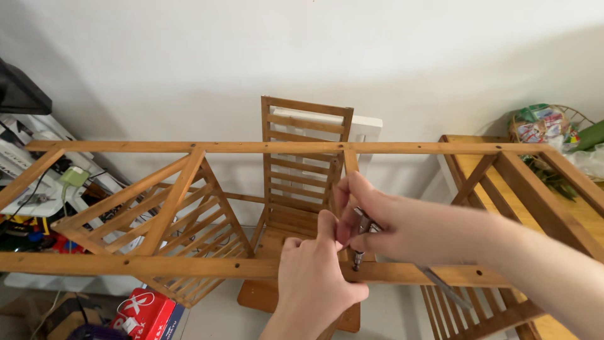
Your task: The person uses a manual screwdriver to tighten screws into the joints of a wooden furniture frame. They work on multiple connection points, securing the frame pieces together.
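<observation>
Wooden rack frame (189,267), near rail running left to right. Right hand (371,220) is closed around a metal driver (360,242), its tip at the rail's middle joint; left hand (314,277) curls against the rail just beside it. A tilted driver could slip onto the left hand's fingers.

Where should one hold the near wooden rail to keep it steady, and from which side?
Probably grip the near rail on its bare stretch left of the left hand, coming from above. There the bar is straight, level and free, while the right hand works a metal tool at the joint.
</observation>
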